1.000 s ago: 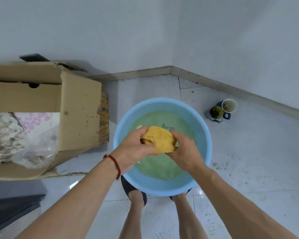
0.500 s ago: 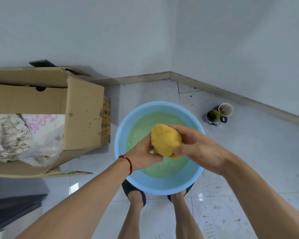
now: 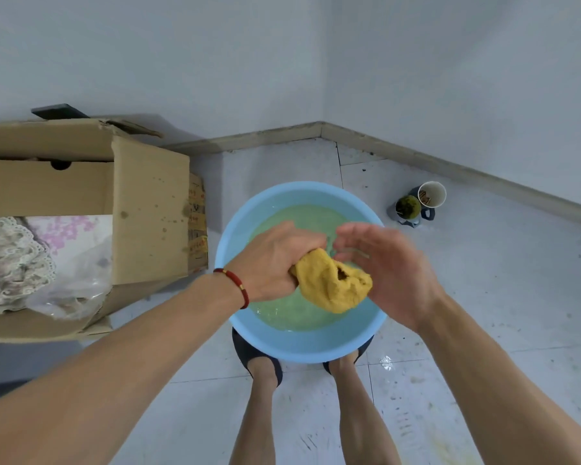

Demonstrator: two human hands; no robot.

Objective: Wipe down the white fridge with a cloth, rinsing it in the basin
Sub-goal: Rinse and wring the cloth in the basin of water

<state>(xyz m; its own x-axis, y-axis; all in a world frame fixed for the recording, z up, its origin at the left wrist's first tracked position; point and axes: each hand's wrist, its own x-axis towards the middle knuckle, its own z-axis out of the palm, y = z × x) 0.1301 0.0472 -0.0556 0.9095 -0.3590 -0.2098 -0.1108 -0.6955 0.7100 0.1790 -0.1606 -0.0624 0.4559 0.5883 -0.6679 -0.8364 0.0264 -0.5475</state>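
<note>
Now cloth (image 3: 332, 283) bunched, L hand (image 3: 275, 260) grip.

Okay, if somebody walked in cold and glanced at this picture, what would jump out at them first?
Probably the yellow cloth, bunched up at the centre of the view in the grip of the left hand, over the light blue basin of greenish water on the tiled floor. The right hand hovers beside the cloth with fingers spread. Next, the big open cardboard box at the left, against the wall.
</note>
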